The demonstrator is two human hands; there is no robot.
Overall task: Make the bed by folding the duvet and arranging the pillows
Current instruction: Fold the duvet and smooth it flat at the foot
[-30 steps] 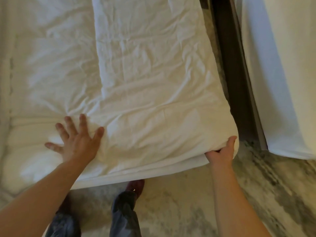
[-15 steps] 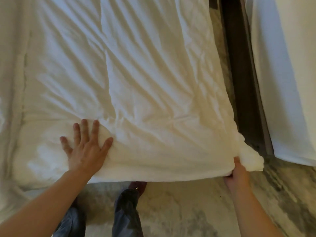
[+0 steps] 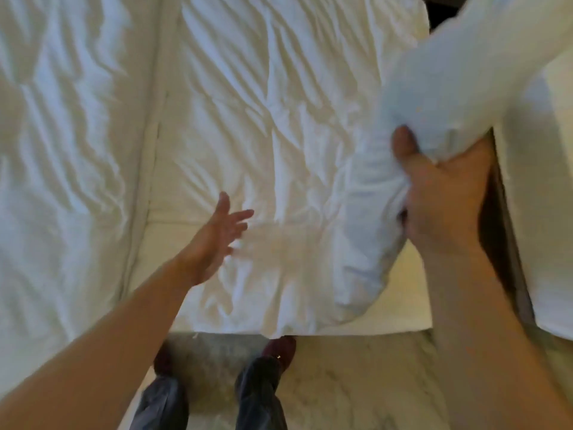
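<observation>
Writing: no brand, label or lettering can be read on anything in view.
Count: two hands, one duvet on the near bed, two shoes, two trouser legs, and the white edge of a second bed at the right.
Duvet: white and heavily creased, it lies spread over the near bed, reaching its foot edge; its right corner is raised off the bed and bunched.
Right hand: its grip is clenched on the lifted corner of the duvet, thumb pressed into the cloth from the front, with the bunched fabric hanging down to the left of the wrist and rising up and right out of the frame.
Left hand: released, fingers spread and reaching forward over the duvet near the foot of the bed; motion blur leaves it unclear whether the palm touches the cloth.
Bed: a bare strip of sheet shows at the foot corner, under the lifted duvet corner.
Second bed: white, just right of a dark gap beside the near bed.
Floor: pale, marbled pattern.
Shoes: dark red, standing at the foot of the bed, above grey-blue trouser legs.
</observation>
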